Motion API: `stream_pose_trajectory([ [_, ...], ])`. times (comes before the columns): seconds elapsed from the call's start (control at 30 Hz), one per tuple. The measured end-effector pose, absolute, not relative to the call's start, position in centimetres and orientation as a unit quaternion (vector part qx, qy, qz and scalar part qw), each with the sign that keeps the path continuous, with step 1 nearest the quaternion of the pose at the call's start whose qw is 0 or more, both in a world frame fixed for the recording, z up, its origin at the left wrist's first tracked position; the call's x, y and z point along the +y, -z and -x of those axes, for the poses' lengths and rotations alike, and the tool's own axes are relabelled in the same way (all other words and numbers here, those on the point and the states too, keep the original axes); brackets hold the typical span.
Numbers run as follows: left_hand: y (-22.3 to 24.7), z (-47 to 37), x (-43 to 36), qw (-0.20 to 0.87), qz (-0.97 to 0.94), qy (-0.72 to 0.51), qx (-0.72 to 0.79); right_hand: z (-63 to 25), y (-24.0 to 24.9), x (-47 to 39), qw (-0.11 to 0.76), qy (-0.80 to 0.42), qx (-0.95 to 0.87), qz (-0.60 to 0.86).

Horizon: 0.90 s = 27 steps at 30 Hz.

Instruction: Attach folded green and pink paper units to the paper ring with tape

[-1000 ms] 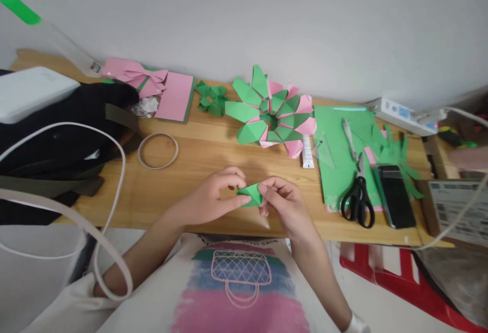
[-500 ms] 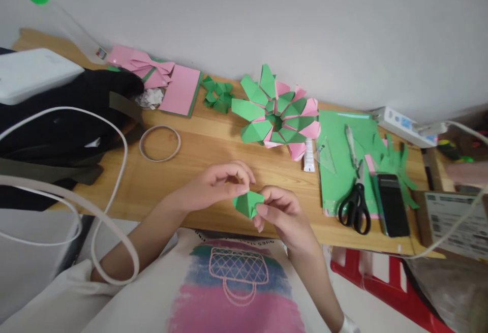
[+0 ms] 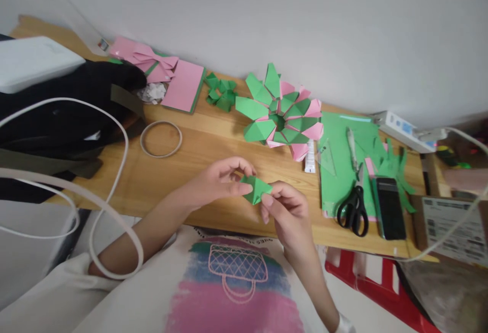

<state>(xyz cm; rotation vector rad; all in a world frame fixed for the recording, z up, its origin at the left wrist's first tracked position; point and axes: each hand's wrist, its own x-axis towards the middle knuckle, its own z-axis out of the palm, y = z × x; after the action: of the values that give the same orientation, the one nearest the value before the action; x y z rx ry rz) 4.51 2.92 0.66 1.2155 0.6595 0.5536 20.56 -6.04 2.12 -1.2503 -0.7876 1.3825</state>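
A small folded green paper piece (image 3: 258,189) is held between my two hands above the front of the wooden table. My left hand (image 3: 229,180) pinches its left corner between thumb and fingers. On the other side, my right hand (image 3: 285,208) grips the right corner with thumb and forefinger. Beyond my hands stands a green and pink folded-paper ring (image 3: 263,132), its petals fanning outward. A cluster of small green folded pieces (image 3: 221,92) lies to its left. The inner folds of the held piece are partly covered by my fingers.
On the right are a green sheet (image 3: 333,190), black-handled scissors (image 3: 354,211), a craft knife (image 3: 352,147), a phone (image 3: 391,208) and a glue tube (image 3: 310,157). On the left lie a tape ring (image 3: 142,145), pink paper (image 3: 185,86) and a black bag (image 3: 68,129). A white cable (image 3: 124,160) loops over my left arm.
The green paper piece has shifted slightly up and right and turned a little. My left thumb now lies across its face; earlier my left fingertips were at its top edge.
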Motion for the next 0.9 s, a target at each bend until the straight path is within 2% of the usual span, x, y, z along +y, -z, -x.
stream_pose_trajectory([
  [0.1, -1.3, -4.5, 2.9, 0.731, -0.555, -0.271, 0.292, -20.4, -2.5, -5.9, 0.501, -0.539, -0.370, 0.566],
  [0.23, -2.6, -4.1, 3.4, 0.641, -0.674, -0.244, 0.275, -20.3, -3.0, -5.8, 0.471, -0.500, -0.423, 0.591],
  [0.3, -3.1, -3.9, 3.8, 0.629, -0.697, -0.216, 0.267, -20.5, -3.1, -5.9, 0.463, -0.487, -0.464, 0.577],
  [0.47, -3.2, -3.9, 5.0, 0.761, -0.599, -0.160, 0.191, -21.7, -3.7, -5.9, 0.498, -0.404, -0.596, 0.484],
  [0.57, -3.0, -4.3, 5.6, 0.808, -0.563, -0.108, 0.133, -22.2, -4.4, -5.3, 0.458, -0.334, -0.692, 0.447],
  [0.67, -3.1, -4.9, 5.7, 0.813, -0.566, -0.076, 0.114, -22.3, -5.0, -4.9, 0.442, -0.296, -0.730, 0.429],
  [0.73, -3.5, -5.0, 5.3, 0.781, -0.590, -0.124, 0.165, -22.2, -5.1, -4.9, 0.461, -0.252, -0.733, 0.432],
  [0.83, -4.3, -4.8, 4.2, 0.652, -0.612, -0.296, 0.336, -22.1, -4.8, -5.4, 0.485, -0.151, -0.719, 0.475],
  [0.9, -4.7, -4.4, 3.3, 0.603, -0.592, -0.352, 0.403, -22.0, -4.4, -5.7, 0.487, -0.090, -0.698, 0.517],
])
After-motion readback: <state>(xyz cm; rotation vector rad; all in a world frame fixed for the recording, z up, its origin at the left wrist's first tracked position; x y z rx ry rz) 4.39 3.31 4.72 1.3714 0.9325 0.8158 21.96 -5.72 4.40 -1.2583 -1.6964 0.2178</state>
